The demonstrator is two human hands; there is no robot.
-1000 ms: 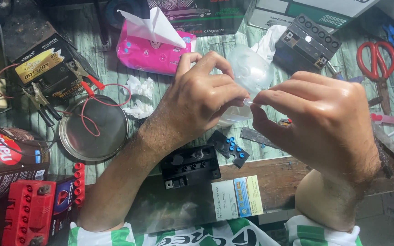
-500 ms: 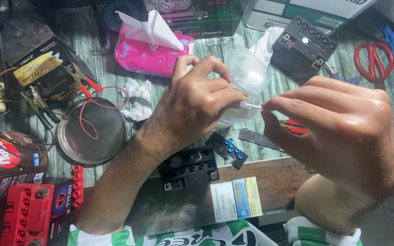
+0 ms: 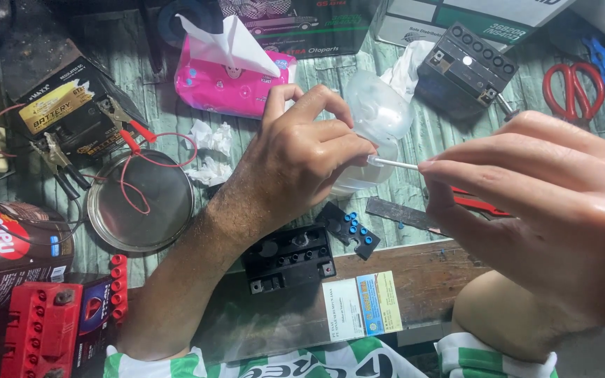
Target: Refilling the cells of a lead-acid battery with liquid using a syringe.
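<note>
Midway, a thin white tube (image 3: 395, 164) is pinched by the right hand (image 3: 547, 210) and partly drawn from the clear plastic bottle (image 3: 376, 126) gripped by the left hand (image 3: 299, 164) above the bench.

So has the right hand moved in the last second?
Yes. The right hand has drawn rightward, away from the left hand, baring more of the thin clear tube, toward the red scissors.
</note>
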